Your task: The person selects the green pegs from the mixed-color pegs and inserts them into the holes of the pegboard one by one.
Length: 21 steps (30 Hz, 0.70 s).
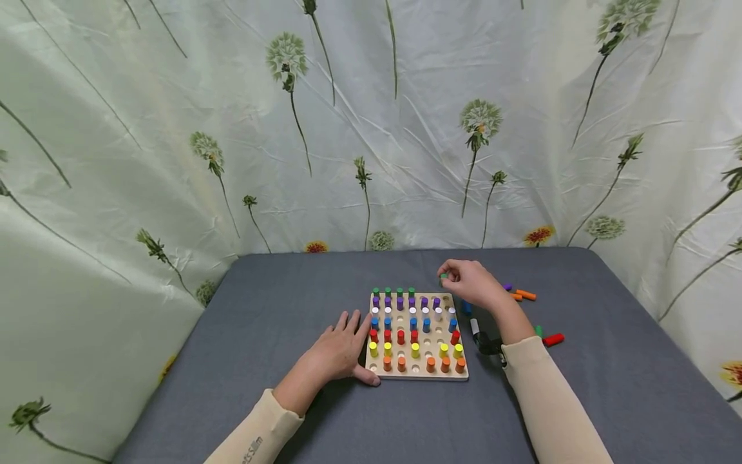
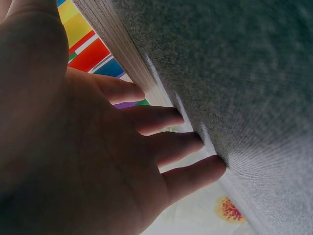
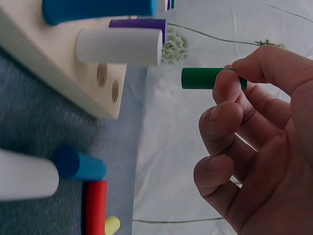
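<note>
My right hand [image 1: 471,281] pinches a green peg [image 3: 200,78] between thumb and forefinger, above the far right corner of a wooden pegboard [image 1: 420,379]. Rows of coloured pegs stand upright in the board: green farthest away, then purple, white, blue, red, yellow and orange nearest me. Some holes show between them, two of them by the board's corner in the right wrist view. My left hand [image 1: 339,351] lies at the board's left side with fingers spread and straight, the thumb by the near left corner. In the left wrist view its fingertips rest along the wooden edge and the grey cloth.
Right of the board, loose pegs lie on the grey table [image 1: 278,290]: orange pegs [image 1: 525,294], a red peg [image 1: 554,339], a blue peg [image 3: 80,164] and others, partly hidden by my right arm. A flowered curtain [image 1: 371,129] hangs behind the table.
</note>
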Each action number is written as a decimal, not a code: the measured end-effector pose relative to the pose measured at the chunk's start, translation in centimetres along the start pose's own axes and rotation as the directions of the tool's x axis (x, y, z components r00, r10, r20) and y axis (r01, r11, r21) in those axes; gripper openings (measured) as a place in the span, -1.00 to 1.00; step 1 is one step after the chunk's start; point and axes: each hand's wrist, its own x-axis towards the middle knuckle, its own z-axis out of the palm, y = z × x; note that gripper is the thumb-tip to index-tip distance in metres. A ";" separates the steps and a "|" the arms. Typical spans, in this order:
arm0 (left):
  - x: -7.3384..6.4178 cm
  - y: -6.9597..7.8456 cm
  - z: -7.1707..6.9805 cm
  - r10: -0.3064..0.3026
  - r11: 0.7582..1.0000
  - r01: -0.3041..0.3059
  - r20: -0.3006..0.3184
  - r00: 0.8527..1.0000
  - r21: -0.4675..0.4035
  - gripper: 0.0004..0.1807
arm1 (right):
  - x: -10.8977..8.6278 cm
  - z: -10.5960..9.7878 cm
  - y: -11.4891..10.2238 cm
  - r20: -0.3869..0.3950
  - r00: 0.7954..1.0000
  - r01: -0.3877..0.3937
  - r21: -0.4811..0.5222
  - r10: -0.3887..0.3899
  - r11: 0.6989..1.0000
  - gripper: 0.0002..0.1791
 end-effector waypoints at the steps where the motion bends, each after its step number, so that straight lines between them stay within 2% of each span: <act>1: 0.0 0.0 0.0 0.001 1.000 -0.001 -0.001 1.000 -0.002 0.46 | 0.1 0.1 -0.1 0.003 1.000 0.000 0.001 0.000 1.000 -0.70; 14: 0.0 -0.1 0.1 0.008 1.000 -0.008 -0.017 1.000 0.010 0.46 | 1.9 1.0 -0.6 0.066 0.998 -0.008 0.041 0.005 0.999 -0.67; 21: 0.1 0.0 0.1 -0.003 1.000 0.003 -0.007 1.000 0.020 0.46 | 2.0 1.4 -0.4 0.068 0.998 -0.020 0.044 0.016 0.999 -0.67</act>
